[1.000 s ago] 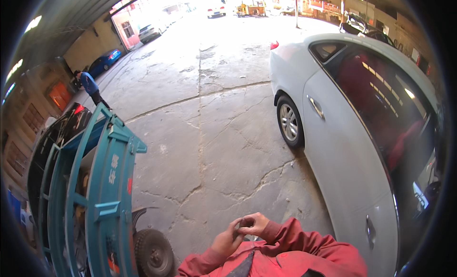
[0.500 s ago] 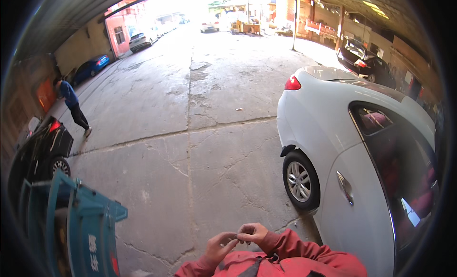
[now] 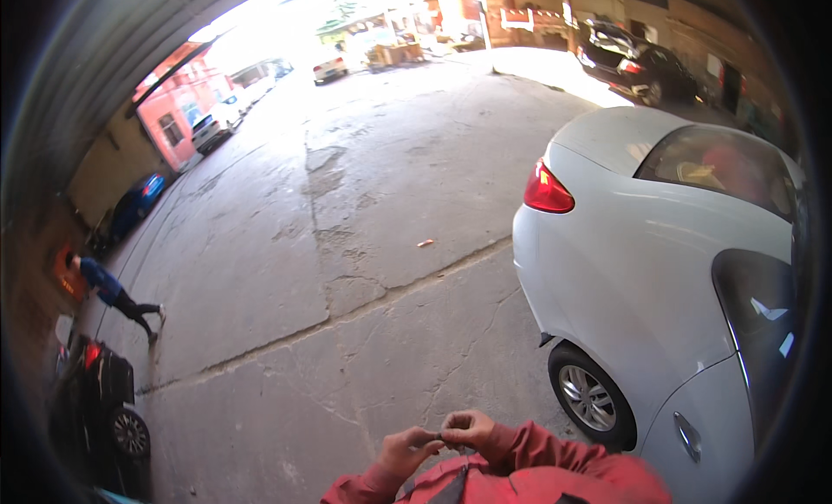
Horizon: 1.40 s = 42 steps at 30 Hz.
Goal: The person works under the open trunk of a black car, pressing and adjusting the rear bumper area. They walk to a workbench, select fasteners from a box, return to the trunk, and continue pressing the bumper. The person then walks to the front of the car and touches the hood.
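Observation:
My left hand [image 3: 406, 449] and my right hand [image 3: 469, 429] meet in front of my chest at the lower edge. The fingertips of both are pinched together around a small dark item [image 3: 439, 435], too small to make out. Red sleeves [image 3: 546, 445] cover my forearms. Close on my right stands a white car [image 3: 624, 227], its red tail light [image 3: 549, 188] and rear wheel [image 3: 591, 396] in sight.
At the left a black car [image 3: 95, 409] is parked, and a person in blue [image 3: 108, 287] walks beyond it. A blue car [image 3: 137, 205] stands farther back. A black car with a raised trunk lid [image 3: 637, 66] is at the far right. A joint crosses the concrete floor [image 3: 347, 331].
The view has turned and tilted, and the white car's rear now fills more of the right side. The teal frame at the left has almost left the picture. My hands stay together; the person strides on.

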Motion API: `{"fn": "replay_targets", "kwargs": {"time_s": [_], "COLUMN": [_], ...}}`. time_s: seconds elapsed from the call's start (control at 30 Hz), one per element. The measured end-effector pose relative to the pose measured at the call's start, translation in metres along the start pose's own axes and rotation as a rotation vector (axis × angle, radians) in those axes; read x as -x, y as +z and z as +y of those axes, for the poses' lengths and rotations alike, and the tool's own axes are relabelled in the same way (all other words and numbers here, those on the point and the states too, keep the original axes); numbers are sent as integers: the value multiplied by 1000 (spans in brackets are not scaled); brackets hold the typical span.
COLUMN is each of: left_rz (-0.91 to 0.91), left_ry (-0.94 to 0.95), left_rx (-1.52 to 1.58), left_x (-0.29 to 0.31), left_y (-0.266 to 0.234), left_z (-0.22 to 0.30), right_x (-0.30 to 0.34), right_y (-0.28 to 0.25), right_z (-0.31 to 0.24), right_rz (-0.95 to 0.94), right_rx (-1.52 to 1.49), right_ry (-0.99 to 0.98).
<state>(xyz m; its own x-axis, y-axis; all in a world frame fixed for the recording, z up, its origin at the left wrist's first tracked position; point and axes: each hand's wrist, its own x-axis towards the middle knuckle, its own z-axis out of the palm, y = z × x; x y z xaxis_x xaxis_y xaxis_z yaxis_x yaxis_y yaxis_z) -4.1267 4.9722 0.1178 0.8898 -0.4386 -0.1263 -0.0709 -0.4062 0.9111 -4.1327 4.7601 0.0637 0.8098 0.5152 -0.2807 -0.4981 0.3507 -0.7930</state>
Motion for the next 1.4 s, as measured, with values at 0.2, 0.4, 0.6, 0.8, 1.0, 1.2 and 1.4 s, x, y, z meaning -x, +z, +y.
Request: {"fn": "replay_targets", "kwargs": {"time_s": [0.2, 0.4, 0.6, 0.8, 1.0, 1.2, 1.4], "left_rz": [169, 68, -72, -313, -363, -319, -319], "left_ry": [208, 107, 156, 256, 291, 240, 177], "left_rx": [-15, 270, 271, 85, 23, 62, 216], "left_x": [-178, -396, -637, -852, -1095, -1325, -1515], "left_y": [-62, -101, -151, -177, -140, -112, -92], "left_z": [30, -3, -1, 72, 82, 120, 172], "right_x": [-121, -264, -399, -460, -556, -645, -704], "right_y": [-66, -183, -303, -406, -580, -761, -893], "right_z": [-172, -274, -394, -518, -606, -756, -907], "right_rz": [-126, -59, 36, 265, 362, 289, 190], "right_rx": [136, 240, 212, 132, -15, 82, 135], "right_ry": [-32, -89, -145, -269, -422, -402, -444]}}
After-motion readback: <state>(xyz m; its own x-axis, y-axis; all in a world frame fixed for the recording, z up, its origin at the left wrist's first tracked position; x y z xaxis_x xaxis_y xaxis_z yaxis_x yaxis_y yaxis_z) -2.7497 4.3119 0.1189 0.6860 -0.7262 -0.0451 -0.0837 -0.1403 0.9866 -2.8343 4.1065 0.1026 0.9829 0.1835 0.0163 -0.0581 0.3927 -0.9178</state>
